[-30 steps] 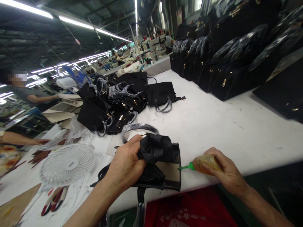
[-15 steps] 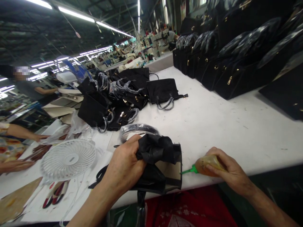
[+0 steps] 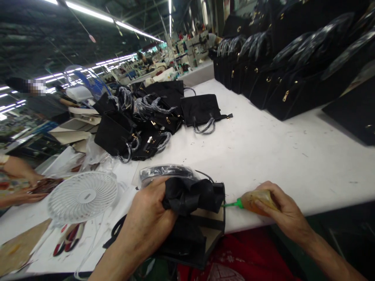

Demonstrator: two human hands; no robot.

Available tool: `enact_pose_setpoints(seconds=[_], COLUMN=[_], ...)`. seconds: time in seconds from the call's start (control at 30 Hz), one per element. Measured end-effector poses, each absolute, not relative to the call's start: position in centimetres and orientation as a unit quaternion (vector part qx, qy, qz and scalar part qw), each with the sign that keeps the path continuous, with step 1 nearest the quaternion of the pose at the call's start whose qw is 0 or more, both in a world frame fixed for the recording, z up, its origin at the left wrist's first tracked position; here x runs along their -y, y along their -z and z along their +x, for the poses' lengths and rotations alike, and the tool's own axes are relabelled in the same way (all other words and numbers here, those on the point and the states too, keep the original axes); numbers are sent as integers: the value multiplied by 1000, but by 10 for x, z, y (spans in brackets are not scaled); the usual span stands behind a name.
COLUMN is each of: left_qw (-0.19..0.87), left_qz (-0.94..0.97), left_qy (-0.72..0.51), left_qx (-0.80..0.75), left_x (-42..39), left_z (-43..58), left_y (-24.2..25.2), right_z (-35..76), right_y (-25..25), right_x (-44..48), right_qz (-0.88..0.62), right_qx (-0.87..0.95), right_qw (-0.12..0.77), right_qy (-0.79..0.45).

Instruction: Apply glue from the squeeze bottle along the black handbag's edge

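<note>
My left hand (image 3: 148, 220) grips the bunched black lining of an unfinished black handbag (image 3: 195, 218) at the near edge of the white table (image 3: 263, 156). The bag lies partly over the table edge, its tan inner board showing. Its plastic-wrapped handle (image 3: 165, 171) arches just beyond my left hand. My right hand (image 3: 281, 212) holds a small amber glue bottle (image 3: 253, 202) on its side. The bottle's green nozzle (image 3: 231, 204) touches the bag's right edge.
A small white desk fan (image 3: 83, 197) lies left of the bag. Several black handbags (image 3: 137, 125) are heaped at mid-table, and a row of upright black bags (image 3: 278, 78) lines the far right. Another person's hands (image 3: 20, 183) work at far left. Red cloth (image 3: 234, 261) lies below the table edge.
The bag has slid toward me and hangs further over the table edge. The nozzle tip has moved up along the bag's right edge. My view has shifted slightly.
</note>
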State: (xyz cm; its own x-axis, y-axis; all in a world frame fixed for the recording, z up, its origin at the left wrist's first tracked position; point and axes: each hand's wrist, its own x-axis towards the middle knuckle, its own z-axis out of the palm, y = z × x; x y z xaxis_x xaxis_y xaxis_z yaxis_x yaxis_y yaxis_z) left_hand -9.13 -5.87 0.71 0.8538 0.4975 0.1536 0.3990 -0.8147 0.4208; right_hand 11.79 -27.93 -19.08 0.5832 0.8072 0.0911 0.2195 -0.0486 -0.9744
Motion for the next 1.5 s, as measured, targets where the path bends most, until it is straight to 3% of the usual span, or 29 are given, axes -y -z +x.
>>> enact_pose_setpoints(seconds=[0.07, 0.2, 0.37, 0.93, 1.07, 1.27, 1.5], left_qw=[189, 189, 191, 208, 206, 195, 264], left_qz=[945, 943, 944, 938, 938, 940, 916], left_qy=[-128, -135, -137, -129, -129, -119, -127], left_qx=[-236, -237, -232, -247, -248, -256, -273], left_x=[61, 63, 64, 76, 76, 76, 81], left_z=[-92, -91, -94, -98, -101, -111, -118], left_y=[-9, -11, -11, -16, -15, -10, -5], right_z=[119, 120, 113, 99, 99, 96, 85], right_y=[191, 187, 178, 164, 162, 162, 155], right_x=[280, 279, 284, 294, 294, 295, 299], right_qz=[-663, -699, -667, -666, -645, -705, -719], right_qx=[396, 347, 380, 458, 478, 404, 422], right_qw=[567, 578, 569, 556, 544, 550, 516], right_qy=[-288, -237, -295, -194, -244, -192, -196])
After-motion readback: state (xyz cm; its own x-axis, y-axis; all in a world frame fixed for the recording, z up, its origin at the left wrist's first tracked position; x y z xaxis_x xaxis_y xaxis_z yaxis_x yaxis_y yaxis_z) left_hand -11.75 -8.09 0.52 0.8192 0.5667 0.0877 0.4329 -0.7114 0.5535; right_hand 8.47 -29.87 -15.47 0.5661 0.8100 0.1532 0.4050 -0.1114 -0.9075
